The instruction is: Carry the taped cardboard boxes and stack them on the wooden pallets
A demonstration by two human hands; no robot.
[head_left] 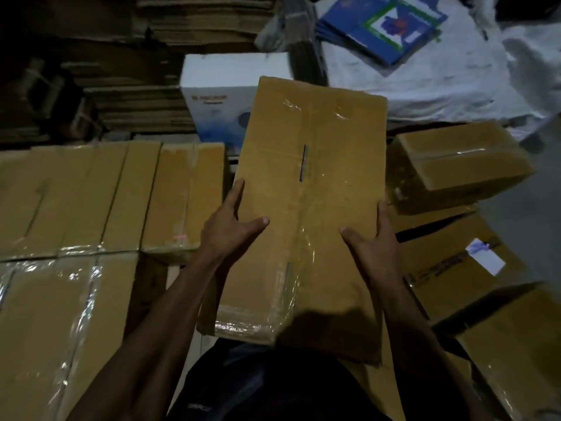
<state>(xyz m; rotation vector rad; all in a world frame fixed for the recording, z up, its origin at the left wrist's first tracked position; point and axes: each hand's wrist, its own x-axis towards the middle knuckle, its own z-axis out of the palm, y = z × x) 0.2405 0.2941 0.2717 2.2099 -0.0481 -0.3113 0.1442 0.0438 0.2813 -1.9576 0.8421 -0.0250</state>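
One taped cardboard box (306,189) is held up between two hands, its long top face towards the camera and clear tape running down the centre seam and over the near corner. The left hand (230,226) grips the box's left edge, thumb spread across the top face and fingers wrapped down the side. The right hand (376,241) grips the right edge the same way, thumb on top and fingers along the side. The near end of the box lies close to the person's dark shirt (243,387).

Left of the left hand lies a row of taped boxes (91,196), at least three narrow ones side by side, and nearer the person below them one larger tape-wrapped block (45,323). Right of the right hand are about four more brown boxes: one tilted box (461,156) on top, one with a white label (461,262) below it, and one at the lower right (516,344); another, just beside the right hand, is mostly hidden.

Beyond the held box stands one white printed carton (218,89). Further off to the right, a small pile of blue flat packs (379,25) rests on white sacking (440,80). Flattened cardboard sheets (136,86) are stacked beyond the left hand.
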